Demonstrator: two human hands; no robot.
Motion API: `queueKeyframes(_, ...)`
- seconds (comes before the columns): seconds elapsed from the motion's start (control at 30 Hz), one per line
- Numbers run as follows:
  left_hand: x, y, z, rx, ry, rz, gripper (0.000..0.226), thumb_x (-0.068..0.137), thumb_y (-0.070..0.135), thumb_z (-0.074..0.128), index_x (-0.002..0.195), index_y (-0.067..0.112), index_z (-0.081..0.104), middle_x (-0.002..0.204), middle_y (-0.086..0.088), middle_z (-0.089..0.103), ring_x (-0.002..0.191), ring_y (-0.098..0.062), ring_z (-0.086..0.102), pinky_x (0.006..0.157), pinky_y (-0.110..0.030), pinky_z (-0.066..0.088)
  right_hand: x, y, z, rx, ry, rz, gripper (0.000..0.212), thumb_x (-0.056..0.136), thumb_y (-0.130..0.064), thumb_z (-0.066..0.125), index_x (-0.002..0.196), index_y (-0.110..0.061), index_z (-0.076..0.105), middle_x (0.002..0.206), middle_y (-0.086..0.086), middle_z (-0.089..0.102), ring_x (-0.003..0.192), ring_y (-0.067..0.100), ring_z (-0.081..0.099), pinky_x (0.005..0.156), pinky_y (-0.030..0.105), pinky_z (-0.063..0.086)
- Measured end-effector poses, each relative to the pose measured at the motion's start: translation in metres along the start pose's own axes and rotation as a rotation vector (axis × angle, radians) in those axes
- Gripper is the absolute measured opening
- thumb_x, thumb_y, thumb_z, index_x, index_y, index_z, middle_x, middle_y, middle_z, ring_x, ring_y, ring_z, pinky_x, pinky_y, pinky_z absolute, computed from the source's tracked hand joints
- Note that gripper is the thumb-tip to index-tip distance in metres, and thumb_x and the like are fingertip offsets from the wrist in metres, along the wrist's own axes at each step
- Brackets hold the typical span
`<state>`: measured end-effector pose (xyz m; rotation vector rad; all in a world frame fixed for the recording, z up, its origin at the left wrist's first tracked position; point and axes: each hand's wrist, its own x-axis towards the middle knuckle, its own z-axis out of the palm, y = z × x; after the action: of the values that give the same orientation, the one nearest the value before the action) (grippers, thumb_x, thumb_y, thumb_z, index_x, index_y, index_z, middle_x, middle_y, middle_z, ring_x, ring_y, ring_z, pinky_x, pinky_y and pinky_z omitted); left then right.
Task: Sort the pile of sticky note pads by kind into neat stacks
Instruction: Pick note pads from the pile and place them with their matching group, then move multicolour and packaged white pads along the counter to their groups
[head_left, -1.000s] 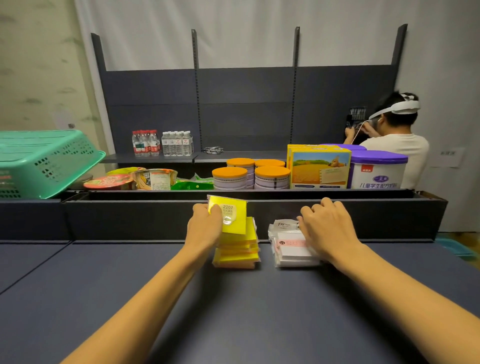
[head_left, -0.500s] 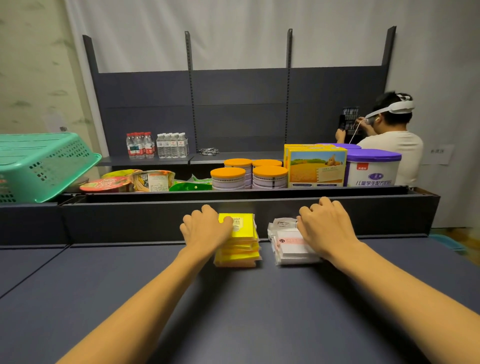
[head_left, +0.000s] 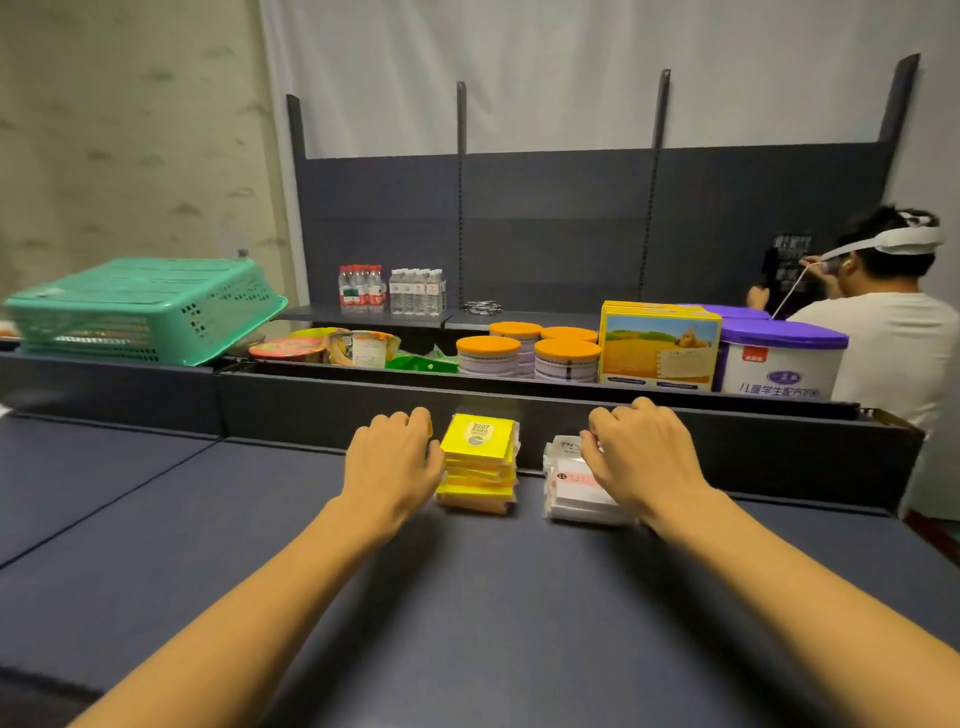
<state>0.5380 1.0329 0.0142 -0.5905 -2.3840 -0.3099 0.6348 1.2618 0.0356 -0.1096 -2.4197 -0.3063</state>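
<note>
Two stacks stand side by side on the dark desk (head_left: 467, 613), close to its raised back edge; the yellow stack (head_left: 478, 470) of sticky note pads is on the left, its top pad showing a printed label, and the pads beneath it sit slightly uneven; the white stack (head_left: 574, 491) of wrapped pads stands just to the right, apart from the yellow one by a narrow gap; the left hand (head_left: 392, 462) lies against the left side of the yellow stack, fingers curled over toward its far edge, touching it, though whether they truly clasp the pads I cannot tell; the right hand (head_left: 641, 460) rests on top of the white stack with curled fingers covering its right half, its grip likewise unclear; behind the desk's back edge a trough holds orange-lidded tins (head_left: 535, 353), a yellow box (head_left: 657, 345), a purple-lidded tub (head_left: 782, 358) and instant noodle cups (head_left: 324, 348); a green basket (head_left: 145, 309) sits overturned at the far left; water bottles (head_left: 392, 290) stand on a shelf further back; another person (head_left: 898, 332) in a white shirt is at the far right
</note>
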Motion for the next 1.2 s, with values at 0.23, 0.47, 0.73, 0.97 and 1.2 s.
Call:
queueKeyframes(0.23,-0.068,-0.013,-0.028,0.162,-0.103,-0.103,0.024,0.094,0.033,0.041,0.103,0.015,0.053,0.100,-0.006,0.063,0.092,-0.028,0.057,0.074,-0.034,0.042,-0.011,-0.058,0.001,0.144,0.020,-0.152,0.018,0.082,-0.027,0.066,0.080,-0.009,0.068,0.067,0.009,0.067,0.062,0.029,0.058,0.052,0.035,0.044)
queueKeyframes(0.47,-0.130,-0.065,-0.077,0.200,-0.041,-0.201,0.022,0.092,0.031,0.045,0.096,0.012,0.056,0.091,-0.008,0.063,0.084,-0.031,0.056,0.066,-0.034,0.035,-0.020,-0.142,-0.017,0.257,0.078,-0.268,0.029,0.062,-0.024,0.082,0.056,-0.013,0.055,0.051,0.009,0.061,0.048,0.031,0.056,0.043,0.028,0.042)
queueKeyframes(0.73,-0.197,-0.174,-0.126,0.233,-0.033,-0.319,0.022,0.093,0.034,0.044,0.095,0.015,0.054,0.088,-0.005,0.062,0.085,-0.028,0.057,0.067,-0.035,0.038,-0.018,-0.288,-0.030,0.329,0.073,-0.398,0.033,0.059,-0.023,0.083,0.053,-0.016,0.051,0.043,0.002,0.054,0.042,0.025,0.050,0.039,0.026,0.034)
queueKeyframes(0.97,-0.246,-0.308,-0.171,0.236,-0.041,-0.365,0.018,0.094,0.036,0.043,0.091,0.020,0.052,0.085,0.000,0.061,0.080,-0.022,0.058,0.073,-0.038,0.050,-0.009,-0.433,-0.044,0.465,0.048,-0.400,0.020,0.093,-0.024,0.048,0.079,-0.012,0.055,0.073,0.007,0.065,0.070,0.028,0.054,0.057,0.031,0.033)
queueKeyframes(1.2,-0.264,-0.402,-0.185,0.186,-0.048,-0.358,0.016,0.093,0.036,0.045,0.091,0.022,0.052,0.085,0.003,0.061,0.081,-0.019,0.057,0.071,-0.035,0.048,0.006,-0.527,-0.038,0.493,-0.034,-0.375,0.023,0.094,-0.023,0.047,0.079,-0.008,0.055,0.073,0.011,0.064,0.073,0.033,0.055,0.057,0.032,0.029)
